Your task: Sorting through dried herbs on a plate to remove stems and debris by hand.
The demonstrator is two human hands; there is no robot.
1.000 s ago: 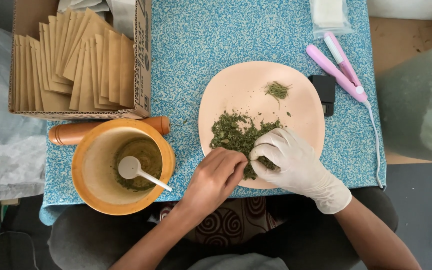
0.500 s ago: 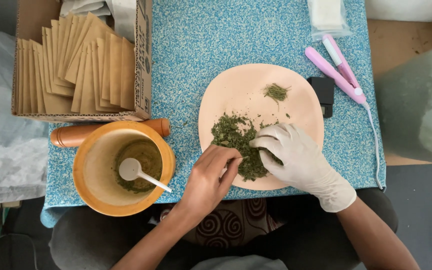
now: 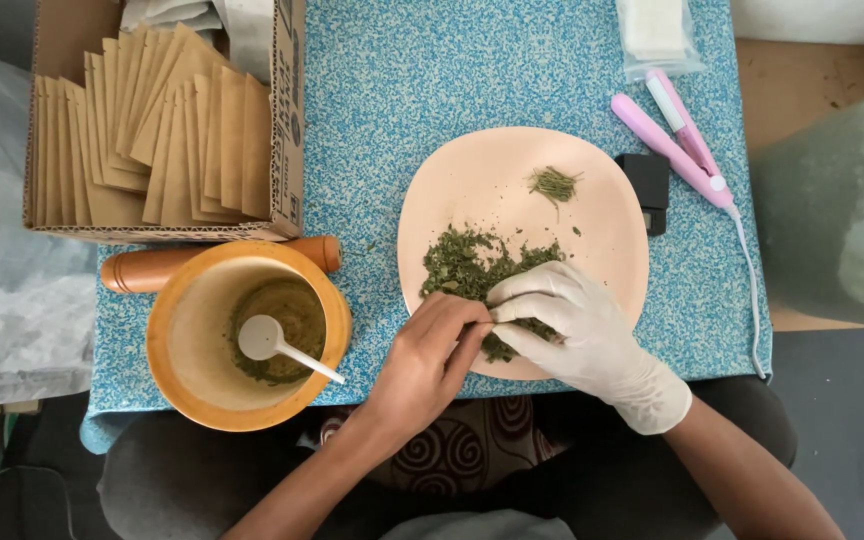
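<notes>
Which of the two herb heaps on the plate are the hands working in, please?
The large dark heap at the plate's near edge, under both hands; the small pale tuft lies apart, untouched, toward the far rim.

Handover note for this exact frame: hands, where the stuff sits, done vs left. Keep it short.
Left hand: bare, fingertips pinching at the pile of dried green herb.
Right hand: white glove, fingers resting on that pile.
Pile lies on the round peach plate; a small separate green tuft lies near the far rim.
Orange wooden mortar holds some ground herb and a white plastic spoon.
Most herb remains on the plate.
</notes>
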